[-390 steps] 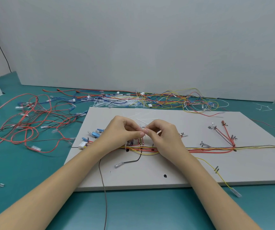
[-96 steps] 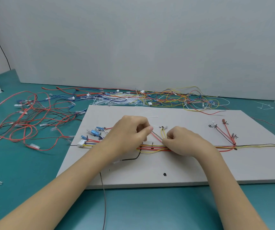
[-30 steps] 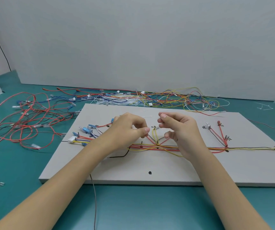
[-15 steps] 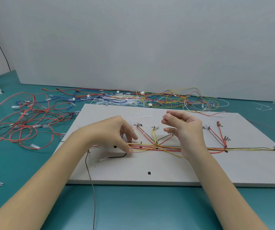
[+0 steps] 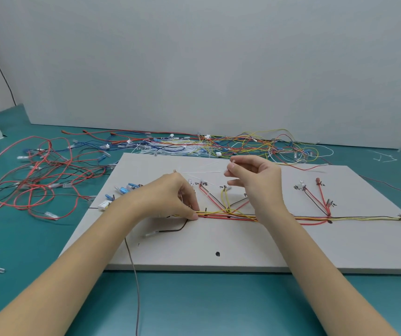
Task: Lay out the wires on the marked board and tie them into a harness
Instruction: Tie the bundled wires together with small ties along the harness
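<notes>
While left hand (image 5: pixel 170 197) pinches trunk (image 5: pixel 231 215) mid-frame, right hand (image 5: pixel 255 180) pinches tie (image 5: pixel 204 172) above board (image 5: pixel 243 248); risk: grip slips, wires splay off marks.

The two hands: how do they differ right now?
The left hand is down on the board, pinching the wire bundle; the right hand is raised above it. The left faces knuckles up; the right pinches a thin white tie at its fingertips. Both are bare and over the board.
</notes>
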The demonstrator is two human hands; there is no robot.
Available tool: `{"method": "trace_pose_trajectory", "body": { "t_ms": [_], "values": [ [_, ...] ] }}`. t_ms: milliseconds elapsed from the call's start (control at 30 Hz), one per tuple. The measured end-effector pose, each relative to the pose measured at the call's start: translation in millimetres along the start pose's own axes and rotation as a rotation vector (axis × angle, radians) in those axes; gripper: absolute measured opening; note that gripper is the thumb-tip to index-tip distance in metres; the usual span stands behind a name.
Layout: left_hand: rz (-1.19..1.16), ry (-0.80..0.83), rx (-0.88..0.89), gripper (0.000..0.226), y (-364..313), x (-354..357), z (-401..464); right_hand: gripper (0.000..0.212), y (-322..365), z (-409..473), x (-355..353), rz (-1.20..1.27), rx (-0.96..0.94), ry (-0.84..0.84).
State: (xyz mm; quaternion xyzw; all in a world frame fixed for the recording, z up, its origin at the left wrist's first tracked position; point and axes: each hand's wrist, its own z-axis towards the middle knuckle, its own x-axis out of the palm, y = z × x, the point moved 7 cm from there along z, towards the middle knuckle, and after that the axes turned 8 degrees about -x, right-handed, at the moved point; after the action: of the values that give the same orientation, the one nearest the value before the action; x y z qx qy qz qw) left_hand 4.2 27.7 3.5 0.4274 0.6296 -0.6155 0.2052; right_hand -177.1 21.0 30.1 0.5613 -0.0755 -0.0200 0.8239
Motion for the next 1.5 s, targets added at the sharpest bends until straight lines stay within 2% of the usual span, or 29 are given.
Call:
{"method": "trace_pose_trajectory", "body": {
  "t_ms": [167, 467, 567, 833, 933, 1167, 1300, 1367, 1500],
  "values": [
    [0.023, -0.028, 0.007, 0.009, -3, 0, -1, 0.014, -3, 3, 10, -0.094, -0.03, 0.063],
    [0.166, -0.093, 0.053, 0.011, -12, 2, -5, 0.013, -19, 2, -15, 0.018, 0.102, -0.045],
    [0.193, -0.094, 0.063, 0.011, -15, 3, -6, 0.012, -18, 3, -14, 0.026, 0.103, -0.046],
    [0.337, -0.238, 0.159, 0.016, -30, 8, -13, 0.01, -7, 11, -38, 0.111, 0.11, -0.112],
    [0.341, -0.238, 0.166, 0.011, -34, 11, -14, 0.009, -7, 12, -46, 0.146, 0.147, -0.136],
    [0.252, -0.083, 0.105, 0.008, -33, 11, -17, 0.008, -7, 13, -51, 0.17, 0.161, -0.136],
    [-0.05, 0.268, 0.038, 0.008, -31, 4, -35, 0.007, -7, 14, -51, 0.192, 0.183, -0.127],
    [-0.057, 0.348, -0.01, 0.019, -24, 0, -41, 0.007, -8, 13, -49, 0.21, 0.201, -0.11],
    [0.091, 0.332, -0.193, 0.042, 0, -2, -36, 0.008, -11, 9, -38, 0.202, 0.184, -0.096]
  ]
}}
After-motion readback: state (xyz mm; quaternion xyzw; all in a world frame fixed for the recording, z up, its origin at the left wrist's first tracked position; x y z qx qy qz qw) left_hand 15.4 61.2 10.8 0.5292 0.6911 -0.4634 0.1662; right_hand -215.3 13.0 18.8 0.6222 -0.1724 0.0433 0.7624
